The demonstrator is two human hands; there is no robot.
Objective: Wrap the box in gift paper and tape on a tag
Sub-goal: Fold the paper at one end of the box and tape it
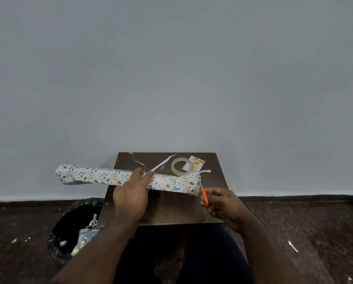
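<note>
Paper roll under the scissors; no box visible, wrapping barely begun.

The roll of gift paper [128, 177] lay crosswise over the small dark table [171, 210], its left end overhanging the edge. The left hand [130, 193] pressed down on its middle, fingers curled over the far side. The right hand [222, 206] gripped orange scissors [204, 196], blades at the roll's right end, seemingly trimming it, though the blades were too small to read. Behind the roll sat a ring of clear tape [182, 166] and, just beside it, the tag [196, 162], untouched. Thin paper strips [163, 161] lay near the far edge. A bin [73, 228] with scraps stood left of the table. Cutting a sheet, wrapping and tagging all appeared still ahead.
</note>
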